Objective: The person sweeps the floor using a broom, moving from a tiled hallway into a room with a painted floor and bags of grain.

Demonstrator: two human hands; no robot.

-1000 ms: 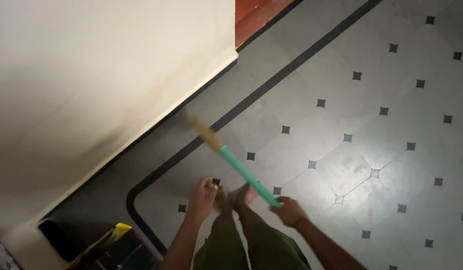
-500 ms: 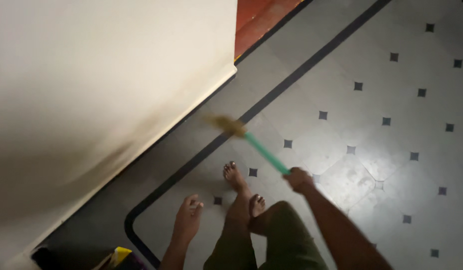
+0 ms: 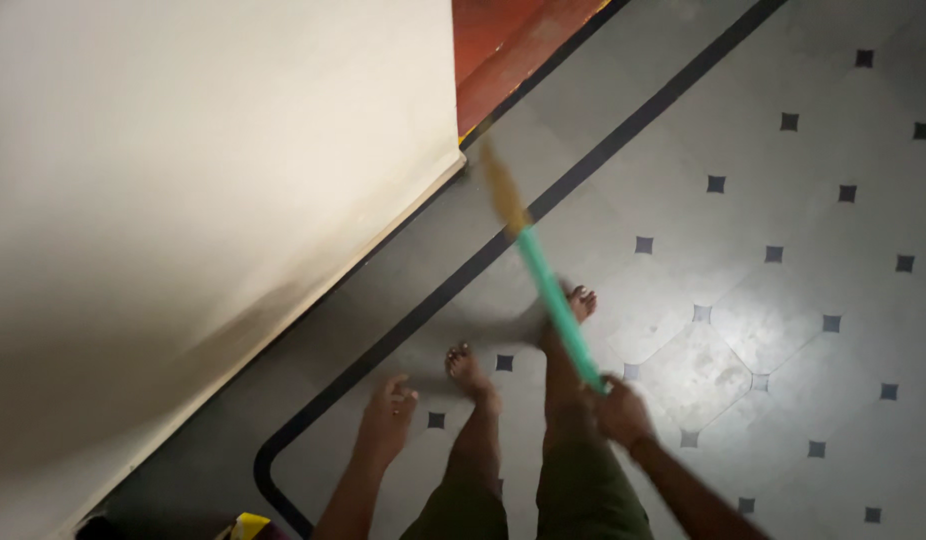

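Beside the cream wall point(image 3: 183, 200), the left hand point(image 3: 388, 415) hangs empty with fingers loosely apart, while the right hand point(image 3: 621, 410), fingers clamped on the green-handled broom point(image 3: 553, 295), has swung its bristles forward toward the wall's corner, so sweeping appears underway.

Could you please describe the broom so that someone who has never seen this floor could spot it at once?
Start at the cream wall and follow its base to the grey tiled floor. The broom slants there, green handle in the right hand, straw-coloured bristles toward the wall's corner. It is the only green thing.
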